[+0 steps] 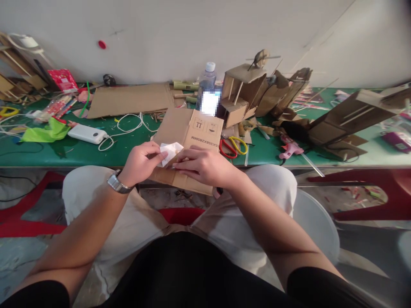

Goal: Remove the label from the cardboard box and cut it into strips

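Observation:
A small white piece of paper (170, 150) is pinched between the thumb and fingers of my left hand (141, 161). Close to its right edge, my right hand (210, 166) has its fingers drawn together; what they grip, if anything, is too small to make out. Under both hands lies a folded cardboard piece (205, 128) with printed marks, its near end hanging past the table edge. Red and yellow handled scissors (236, 146) rest just right of the cardboard.
On the green table (128, 154) stand cardboard models (236, 96), a plastic bottle (207, 81) and a bright phone screen (210, 102). A pink glue gun (290, 147) lies to the right. Leftward are a white power bank (86, 134) with a cable and a flat cardboard sheet (128, 100).

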A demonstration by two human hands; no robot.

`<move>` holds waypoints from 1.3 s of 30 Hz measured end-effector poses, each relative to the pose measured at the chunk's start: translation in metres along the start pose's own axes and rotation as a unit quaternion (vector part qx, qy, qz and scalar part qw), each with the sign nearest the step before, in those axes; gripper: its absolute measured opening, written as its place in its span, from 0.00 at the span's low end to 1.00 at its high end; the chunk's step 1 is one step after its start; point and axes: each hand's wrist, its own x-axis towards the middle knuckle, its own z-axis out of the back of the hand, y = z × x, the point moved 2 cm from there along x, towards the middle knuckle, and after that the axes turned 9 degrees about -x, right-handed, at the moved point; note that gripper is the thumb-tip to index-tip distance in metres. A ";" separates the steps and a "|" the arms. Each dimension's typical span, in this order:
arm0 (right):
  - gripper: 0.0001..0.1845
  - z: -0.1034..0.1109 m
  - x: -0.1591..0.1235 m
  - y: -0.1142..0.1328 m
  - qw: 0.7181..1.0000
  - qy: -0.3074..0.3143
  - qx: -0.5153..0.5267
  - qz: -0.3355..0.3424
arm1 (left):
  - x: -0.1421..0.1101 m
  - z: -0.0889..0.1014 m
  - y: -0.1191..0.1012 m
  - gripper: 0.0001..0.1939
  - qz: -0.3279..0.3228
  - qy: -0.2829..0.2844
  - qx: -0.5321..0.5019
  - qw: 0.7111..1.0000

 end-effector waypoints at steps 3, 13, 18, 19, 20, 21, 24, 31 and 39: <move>0.12 -0.001 -0.001 0.000 1.000 0.005 -0.005 -0.007 | -0.001 0.000 0.000 0.14 -0.015 -0.002 0.033 0.999; 0.12 -0.002 -0.001 0.002 0.999 -0.036 0.006 -0.013 | -0.002 0.000 -0.007 0.15 -0.060 -0.021 0.080 0.995; 0.12 0.000 -0.001 0.000 0.999 -0.033 -0.006 -0.006 | -0.002 -0.002 -0.010 0.15 -0.104 -0.033 0.120 0.987; 0.12 0.000 -0.001 0.000 0.999 -0.033 -0.005 -0.007 | -0.003 -0.002 -0.010 0.15 -0.109 -0.035 0.125 0.985; 0.12 0.001 -0.001 0.000 0.999 -0.034 -0.004 -0.007 | -0.003 -0.002 -0.011 0.15 -0.112 -0.037 0.128 0.985; 0.12 0.001 -0.001 0.000 0.999 -0.037 -0.002 -0.008 | -0.003 -0.002 -0.011 0.16 -0.113 -0.037 0.130 0.984; 0.12 0.003 0.000 0.000 0.999 -0.046 -0.004 -0.002 | -0.003 -0.003 -0.012 0.16 -0.109 -0.039 0.131 0.985; 0.11 0.002 -0.002 -0.002 0.999 -0.044 -0.020 -0.006 | -0.004 -0.005 -0.013 0.18 -0.111 -0.050 0.148 0.981; 0.12 0.004 -0.002 -0.004 0.998 -0.052 -0.029 -0.002 | -0.005 -0.007 -0.013 0.18 -0.116 -0.067 0.160 0.978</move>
